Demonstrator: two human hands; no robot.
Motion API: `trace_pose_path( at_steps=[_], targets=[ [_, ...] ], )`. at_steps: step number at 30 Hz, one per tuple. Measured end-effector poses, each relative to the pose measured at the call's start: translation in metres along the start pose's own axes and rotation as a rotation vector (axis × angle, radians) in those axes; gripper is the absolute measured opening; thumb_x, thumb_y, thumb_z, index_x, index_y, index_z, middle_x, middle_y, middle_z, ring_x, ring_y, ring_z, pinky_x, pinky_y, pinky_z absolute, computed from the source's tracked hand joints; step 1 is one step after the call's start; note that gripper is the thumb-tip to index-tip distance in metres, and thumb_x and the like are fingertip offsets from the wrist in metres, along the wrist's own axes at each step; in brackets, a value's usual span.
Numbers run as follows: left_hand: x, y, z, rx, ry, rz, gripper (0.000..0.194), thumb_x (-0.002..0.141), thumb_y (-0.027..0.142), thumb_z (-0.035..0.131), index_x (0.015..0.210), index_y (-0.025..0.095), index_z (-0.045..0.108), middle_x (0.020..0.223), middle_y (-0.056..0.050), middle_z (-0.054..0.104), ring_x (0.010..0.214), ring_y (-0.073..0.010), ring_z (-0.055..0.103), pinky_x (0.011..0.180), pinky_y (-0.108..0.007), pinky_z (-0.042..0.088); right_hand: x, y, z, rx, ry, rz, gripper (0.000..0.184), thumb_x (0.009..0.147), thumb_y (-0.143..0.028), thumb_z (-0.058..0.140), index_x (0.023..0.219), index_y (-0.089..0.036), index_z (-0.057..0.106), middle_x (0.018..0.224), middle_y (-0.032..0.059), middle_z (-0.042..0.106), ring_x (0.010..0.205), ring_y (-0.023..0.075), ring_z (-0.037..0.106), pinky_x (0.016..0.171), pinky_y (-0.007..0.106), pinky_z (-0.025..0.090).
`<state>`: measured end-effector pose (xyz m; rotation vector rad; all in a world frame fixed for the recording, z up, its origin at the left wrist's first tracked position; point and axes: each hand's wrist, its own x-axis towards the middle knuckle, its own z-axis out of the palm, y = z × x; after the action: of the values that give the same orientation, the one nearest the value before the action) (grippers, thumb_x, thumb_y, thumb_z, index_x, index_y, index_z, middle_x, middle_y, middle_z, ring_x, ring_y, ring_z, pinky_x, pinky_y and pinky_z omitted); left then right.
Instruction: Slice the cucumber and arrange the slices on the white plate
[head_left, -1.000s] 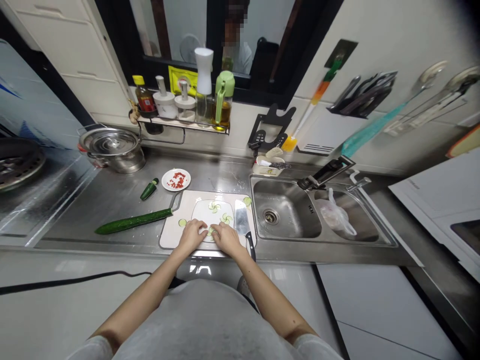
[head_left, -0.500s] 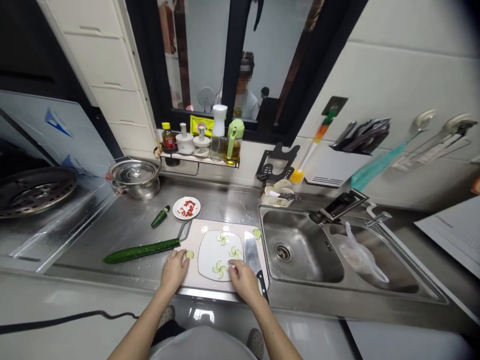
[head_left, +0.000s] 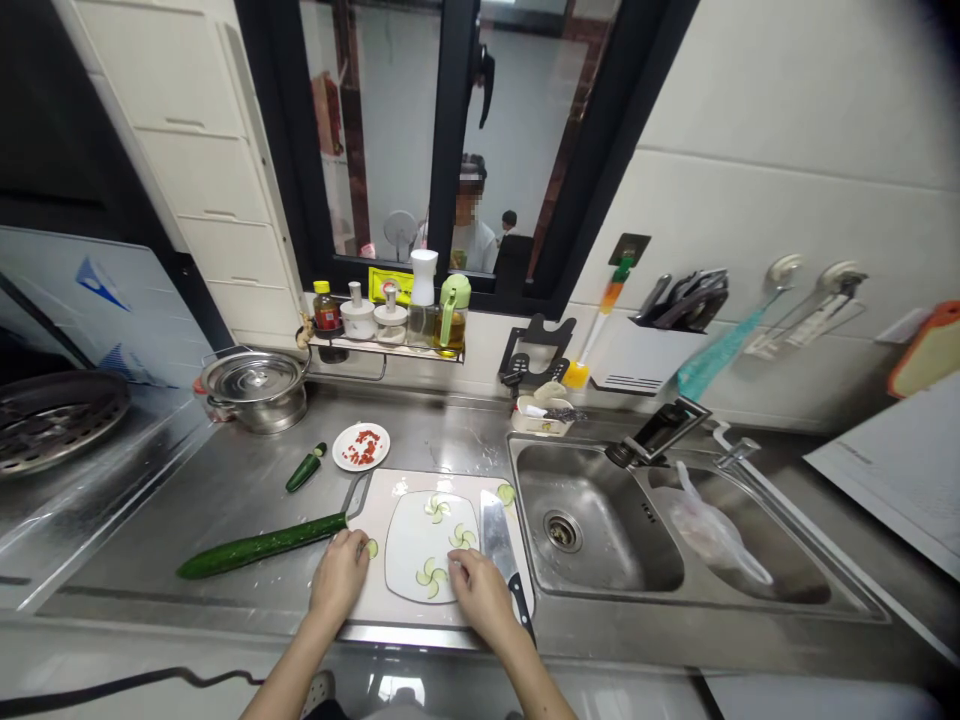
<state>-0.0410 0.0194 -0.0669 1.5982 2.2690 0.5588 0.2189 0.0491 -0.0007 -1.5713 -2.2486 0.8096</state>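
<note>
A white square plate [head_left: 405, 549] lies on the pale cutting board [head_left: 369, 606], bearing pinwheels of thin cucumber slices [head_left: 432, 577]. My right hand [head_left: 480, 592] rests at the plate's lower right edge, fingers loosely bent and apart, with nothing visible in them. At the board's left edge, my left hand [head_left: 337, 578] is loosely open, its fingertips beside a round cucumber slice [head_left: 372, 548]. A kitchen knife [head_left: 498, 536] lies right of the plate, near another cucumber piece [head_left: 506, 495]. The long cucumber [head_left: 259, 548] stretches out left of the board.
A small plate [head_left: 341, 452] of chopped red pieces and a short cucumber end [head_left: 306, 468] lie behind the board. A lidded steel pot [head_left: 274, 405] stands back left. The double sink [head_left: 600, 598] is to the right, with a plastic bag [head_left: 709, 525]. Bottles [head_left: 452, 318] line a wall rack.
My hands have parted from the pinwheel at the plate's near side. The left moved left beside the round slice; the right drew back to the plate's right edge. The camera view has shifted.
</note>
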Motion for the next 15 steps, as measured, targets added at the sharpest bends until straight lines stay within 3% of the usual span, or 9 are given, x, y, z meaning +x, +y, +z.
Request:
trace_pose_path(
  at_steps=[5, 10, 15],
  targets=[
    [-0.001, 0.006, -0.003, -0.158, 0.029, -0.040, 0.014, 0.083, 0.026, 0.051, 0.079, 0.020, 0.064, 0.082, -0.004, 0.066, 0.075, -0.0175, 0.059, 0.065, -0.025, 0.037, 0.002, -0.003, 0.000, 0.045, 0.005, -0.008, 0.035, 0.090, -0.029, 0.042, 0.110, -0.018, 0.069, 0.101, 0.0092, 0.070, 0.089, 0.0217, 0.064, 0.081, 0.030, 0.044],
    [-0.001, 0.019, -0.004, -0.599, 0.061, -0.091, 0.027, 0.074, 0.045, 0.061, 0.078, 0.019, 0.064, 0.064, 0.001, 0.061, 0.059, -0.0148, 0.054, 0.060, -0.024, 0.041, 0.013, -0.012, 0.004, 0.114, 0.039, -0.006, 0.034, 0.087, -0.026, 0.046, 0.110, -0.017, 0.069, 0.097, 0.0090, 0.070, 0.087, 0.0209, 0.063, 0.082, 0.030, 0.044],
    [-0.001, 0.053, -0.016, -0.944, -0.071, 0.011, 0.036, 0.068, 0.049, 0.068, 0.082, 0.017, 0.065, 0.071, -0.001, 0.065, 0.065, -0.0144, 0.058, 0.065, -0.025, 0.047, 0.035, -0.035, 0.015, 0.339, 0.021, -0.017, 0.034, 0.084, -0.030, 0.054, 0.112, -0.018, 0.067, 0.093, 0.0063, 0.069, 0.081, 0.0182, 0.062, 0.079, 0.029, 0.047]
  ],
)
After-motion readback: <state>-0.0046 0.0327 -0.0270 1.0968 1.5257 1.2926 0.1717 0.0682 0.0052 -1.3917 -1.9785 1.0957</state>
